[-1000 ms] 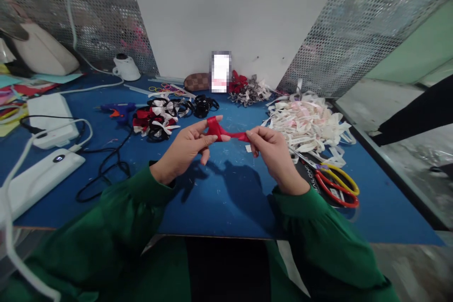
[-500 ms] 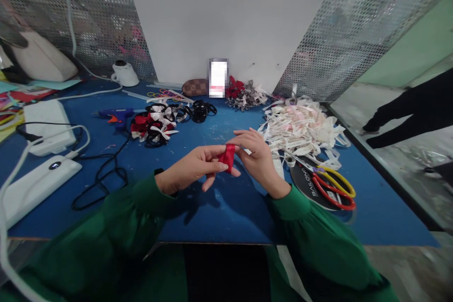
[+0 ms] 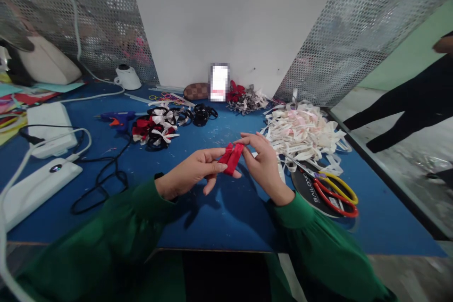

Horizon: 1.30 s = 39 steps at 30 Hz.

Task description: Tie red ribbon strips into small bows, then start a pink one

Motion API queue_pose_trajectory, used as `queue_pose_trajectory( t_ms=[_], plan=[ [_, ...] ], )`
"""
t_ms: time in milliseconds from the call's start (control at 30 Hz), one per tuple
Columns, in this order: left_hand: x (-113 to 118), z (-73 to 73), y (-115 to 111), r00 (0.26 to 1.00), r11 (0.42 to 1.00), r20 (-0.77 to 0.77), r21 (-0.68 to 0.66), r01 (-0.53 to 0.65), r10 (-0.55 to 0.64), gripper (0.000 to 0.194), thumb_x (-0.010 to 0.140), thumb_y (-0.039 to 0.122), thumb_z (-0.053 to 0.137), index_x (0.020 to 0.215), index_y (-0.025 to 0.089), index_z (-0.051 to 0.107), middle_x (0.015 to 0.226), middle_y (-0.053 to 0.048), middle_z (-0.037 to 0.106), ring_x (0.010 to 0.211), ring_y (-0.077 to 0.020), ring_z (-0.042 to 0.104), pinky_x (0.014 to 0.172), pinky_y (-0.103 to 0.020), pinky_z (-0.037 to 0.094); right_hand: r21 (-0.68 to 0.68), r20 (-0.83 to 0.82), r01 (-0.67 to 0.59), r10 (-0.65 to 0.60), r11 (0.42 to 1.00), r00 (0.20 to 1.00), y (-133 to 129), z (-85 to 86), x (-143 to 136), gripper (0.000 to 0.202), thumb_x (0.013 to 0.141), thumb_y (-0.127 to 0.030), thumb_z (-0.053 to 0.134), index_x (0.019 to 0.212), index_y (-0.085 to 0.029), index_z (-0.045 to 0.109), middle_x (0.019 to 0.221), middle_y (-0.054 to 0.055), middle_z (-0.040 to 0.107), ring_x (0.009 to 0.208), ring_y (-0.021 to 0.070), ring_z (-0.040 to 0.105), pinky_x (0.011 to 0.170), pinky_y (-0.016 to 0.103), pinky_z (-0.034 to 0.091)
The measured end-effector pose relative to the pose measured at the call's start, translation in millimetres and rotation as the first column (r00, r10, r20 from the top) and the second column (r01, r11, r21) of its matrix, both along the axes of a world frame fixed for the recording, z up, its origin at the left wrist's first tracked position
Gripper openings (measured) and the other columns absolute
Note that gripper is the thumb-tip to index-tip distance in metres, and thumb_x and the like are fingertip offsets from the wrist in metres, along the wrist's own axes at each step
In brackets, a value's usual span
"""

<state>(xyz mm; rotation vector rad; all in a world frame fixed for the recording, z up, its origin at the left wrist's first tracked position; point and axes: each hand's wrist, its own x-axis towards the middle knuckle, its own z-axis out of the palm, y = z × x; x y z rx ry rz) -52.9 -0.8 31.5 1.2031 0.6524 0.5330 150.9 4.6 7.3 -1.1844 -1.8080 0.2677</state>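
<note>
A piece of red ribbon point(image 3: 233, 159) is stretched between my two hands above the blue table point(image 3: 219, 226). My left hand point(image 3: 198, 169) pinches its left part between thumb and fingers, the lower fingers lying behind it. With thumb and index finger, my right hand point(image 3: 261, 160) grips the ribbon's upper right edge. The ribbon looks folded over into two strips that meet near the left thumb. To the right of my right hand lies a heap of cream ribbon pieces point(image 3: 300, 132), with scissors point(image 3: 336, 193) with red and yellow handles in front of it.
A blue glue gun point(image 3: 118, 118) and hair ties with red and white bows point(image 3: 154, 127) lie at left. Black hair ties point(image 3: 201, 114) sit behind my hands. A white power bank point(image 3: 46, 184) and cables occupy the left edge. A person point(image 3: 406, 99) stands beyond the table's right side.
The red ribbon has gone from a flat upright band to a folded, two-strip shape as my right fingers draw its edge right. The person at right has shifted; the view has tilted slightly.
</note>
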Motion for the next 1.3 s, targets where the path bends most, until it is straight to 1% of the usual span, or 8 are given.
queue_pose_trajectory(
  t_ms=[200,300,400,567,700,867,1067,1300],
  plan=[
    [2,-0.6,4,0.942,0.941,-0.004,0.041,-0.335,0.335,0.05,0.088,0.036,0.068,0.135,0.021,0.058,0.127,-0.016,0.068,0.039,-0.0022,0.052,0.041,-0.018,0.04,-0.051,0.05,0.014,-0.011,0.999,0.999,-1,8.1,5,0.022,0.085,-0.012,0.046,0.089,-0.023,0.064,0.086,0.002,0.073,0.088,0.0198,0.069,0.112,0.05,0.033],
    [1,-1.0,4,0.94,0.939,0.01,0.05,-0.341,0.341,0.051,0.09,0.036,0.066,0.137,0.021,0.055,0.123,-0.016,0.071,0.04,-0.0027,0.053,0.042,-0.018,0.04,-0.257,0.094,-0.045,0.071,0.965,0.993,3,7.4,9,0.032,0.075,-0.009,0.05,0.095,-0.023,0.069,0.094,0.002,0.076,0.085,0.0209,0.068,0.112,0.054,0.034],
    [0,-1.4,2,0.965,0.965,0.026,0.038,-0.261,0.26,0.052,0.09,0.035,0.067,0.138,0.023,0.055,0.12,-0.015,0.072,0.038,-0.0023,0.052,0.041,-0.018,0.038,-0.427,-0.2,-0.228,0.154,0.875,0.968,6,5.2,9,0.045,0.077,-0.012,0.051,0.118,-0.023,0.068,0.124,0.007,0.07,0.114,0.0243,0.064,0.106,0.047,0.044],
    [0,-0.3,-4,0.997,0.997,0.041,-0.031,-0.07,0.071,0.049,0.091,0.034,0.065,0.137,0.023,0.058,0.117,-0.015,0.073,0.038,-0.0035,0.054,0.041,-0.019,0.036,-0.259,-0.324,-0.324,0.234,0.91,0.917,5,-1.4,-2,0.05,0.08,-0.019,0.064,0.129,-0.028,0.063,0.139,0.005,0.062,0.133,0.0233,0.052,0.112,0.042,0.04],
    [1,0.4,-6,0.998,0.999,0.048,-0.036,0.028,-0.027,0.043,0.091,0.034,0.065,0.132,0.022,0.063,0.113,-0.015,0.075,0.049,-0.0082,0.064,0.05,-0.02,0.045,-0.131,-0.288,-0.329,0.282,0.935,0.915,3,-7.0,-8,0.022,0.087,-0.019,0.059,0.099,-0.029,0.075,0.103,0.001,0.077,0.112,0.021,0.065,0.112,0.045,0.036],
    [3,-4.2,-5,0.997,0.999,0.064,-0.016,-0.037,0.038,0.037,0.093,0.041,0.062,0.12,0.018,0.07,0.113,-0.015,0.075,0.085,-0.0178,0.074,0.074,-0.025,0.053,-0.125,-0.234,-0.223,0.189,0.967,0.954,3,-5.4,-4,0.02,0.09,-0.019,0.057,0.09,-0.03,0.074,0.089,-0.004,0.077,0.083,0.0151,0.07,0.115,0.047,0.03],
    [5,-6.5,-4,0.997,0.996,-0.016,0.043,-0.078,0.079,0.029,0.09,0.033,0.067,0.11,0.013,0.074,0.1,-0.013,0.078,0.074,-0.0152,0.072,0.072,-0.025,0.051,-0.108,-0.167,-0.216,0.196,0.97,0.966,3,-5.1,-3,0.024,0.091,-0.018,0.053,0.091,-0.03,0.074,0.088,-0.004,0.077,0.083,0.0145,0.07,0.114,0.046,0.031],
    [4,-5.0,-5,0.987,0.985,0.011,0.073,-0.159,0.159,0.033,0.088,0.028,0.069,0.119,0.018,0.071,0.1,-0.01,0.078,0.068,-0.014,0.072,0.065,-0.023,0.049,-0.114,-0.157,-0.218,0.2,0.969,0.967,3,-8.5,-4,0.02,0.092,-0.021,0.055,0.092,-0.028,0.074,0.081,-0.003,0.076,0.075,0.0135,0.068,0.112,0.044,0.034]
  ],
)
